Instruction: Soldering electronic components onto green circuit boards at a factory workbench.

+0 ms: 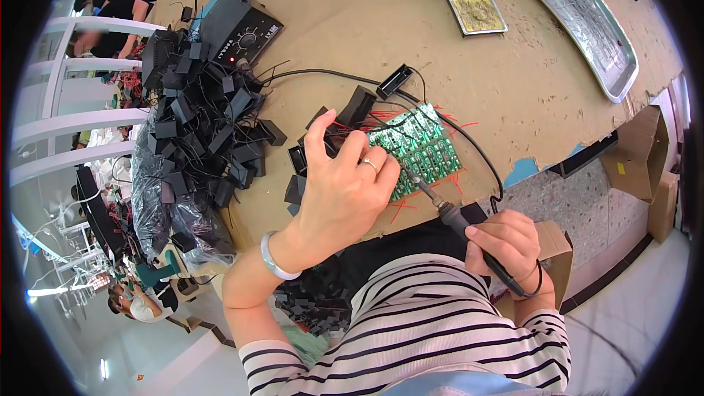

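Person's R hand (507, 240) is closed round the handle of a soldering iron (456, 218), its tip at the face of a green circuit board (440, 158); can't tell if tip touches. L hand (343, 180), ring on one finger & pale bangle (278, 257) on wrist, is over the board's L side, index finger raised, others curled; fingertips partly hidden, so can't tell what, if anything, they grip. Hands apart.

Board lies near the bench's (352, 33) near edge, roughly mid-width, w/ thin red wires (400, 211) sticking out round it. Blk open-topped case (394, 81) just beyond board, more blk cases behind L hand. Blk cord (477, 150) passes board's far & R sides.

Twd bench's L edge: big heap of blk cases (213, 114) w/ wires, clear plastic (150, 183) alongside; soldering station (246, 33) w/ dial & lit red light just beyond. Twd far edge, R of centre: blk stand w/ yellowish pad (478, 14). Metal tray (579, 22) twd R edge. Cardboard box (636, 154) off bench, R side.
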Demonstrator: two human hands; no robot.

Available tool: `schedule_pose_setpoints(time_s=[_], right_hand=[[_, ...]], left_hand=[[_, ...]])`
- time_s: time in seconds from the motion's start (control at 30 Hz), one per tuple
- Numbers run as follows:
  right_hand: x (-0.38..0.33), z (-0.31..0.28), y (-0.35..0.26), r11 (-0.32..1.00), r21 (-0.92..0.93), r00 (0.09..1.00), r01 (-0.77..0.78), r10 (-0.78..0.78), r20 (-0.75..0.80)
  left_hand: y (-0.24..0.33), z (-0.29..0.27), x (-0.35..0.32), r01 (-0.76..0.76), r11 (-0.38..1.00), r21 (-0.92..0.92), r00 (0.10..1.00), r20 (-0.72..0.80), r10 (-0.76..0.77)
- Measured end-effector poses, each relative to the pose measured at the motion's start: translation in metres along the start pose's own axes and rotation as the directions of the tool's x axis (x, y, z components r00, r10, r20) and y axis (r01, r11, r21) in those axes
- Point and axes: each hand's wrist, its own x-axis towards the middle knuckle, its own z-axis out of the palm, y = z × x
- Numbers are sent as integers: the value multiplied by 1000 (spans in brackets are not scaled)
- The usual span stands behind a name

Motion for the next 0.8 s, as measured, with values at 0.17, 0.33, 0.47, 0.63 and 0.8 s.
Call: schedule_pose_setpoints(time_s=[0.17, 0.33, 0.47, 0.63, 0.8], right_hand=[[2, 3, -2, 981, -84, 985, 173, -170, 37], [2, -4, -6, 988, -75, 990, 134, -131, 53], [-5, -17, -9, 997, -63, 999, 33, -35, -32], [-12, -22, -9, 993, -105, 996, -57, 49, -71], [-11, -24, -10, 995, -94, 998, -36, 31, -49]], left_hand=[[4, -4, 4, -20, 1000, 12, 1000, 23, 20], [6, -5, 6, -29, 999, 30, 999, 47, 27], [7, -4, 3, -20, 999, 36, 999, 42, 19], [9, -7, 4, -28, 998, 56, 997, 72, 24], [13, -5, 2, -8, 998, 70, 1000, 16, 7]])
